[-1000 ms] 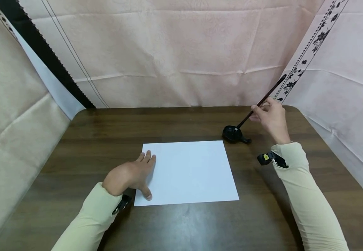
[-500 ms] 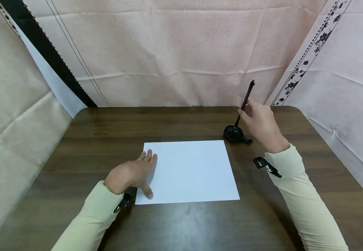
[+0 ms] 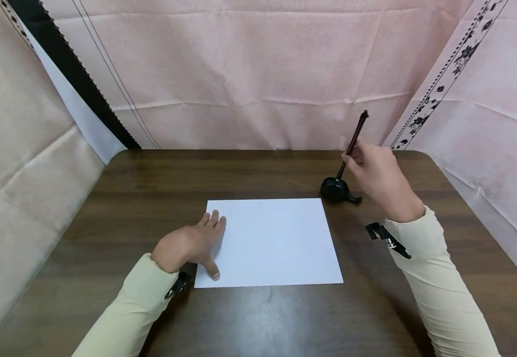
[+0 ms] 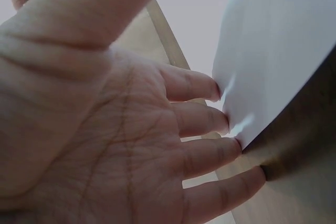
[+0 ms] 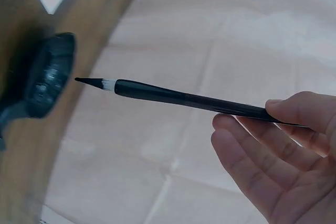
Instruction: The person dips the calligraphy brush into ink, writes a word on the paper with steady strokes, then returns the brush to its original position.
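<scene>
My right hand (image 3: 380,173) pinches a black calligraphy brush (image 5: 189,99) between thumb and fingertips, high on the handle. The brush's dark, pointed bristle tip (image 5: 89,82), white near the handle, stands just off a black ink dish (image 5: 50,80) in the right wrist view. From the head, the brush (image 3: 355,136) leans over that spouted dish (image 3: 335,190), beyond the paper's far right corner. A blank white sheet of paper (image 3: 276,243) lies flat before me. My left hand (image 3: 190,246) rests on its left edge with fingers straight and thumb spread; three fingertips meet the paper (image 4: 283,40) in the left wrist view.
A brown wooden table (image 3: 258,322) carries everything. Pale cloth (image 3: 258,74) hangs behind its far edge, with more cloth at both sides. A floral border (image 3: 441,82) runs down on the right. Black wrist cameras (image 3: 388,239) sit on both sleeves.
My right hand has moved left and turned, bringing the brush from a strong rightward lean to a steeper one over the ink dish. The left hand stays on the paper; the view has shifted slightly.
</scene>
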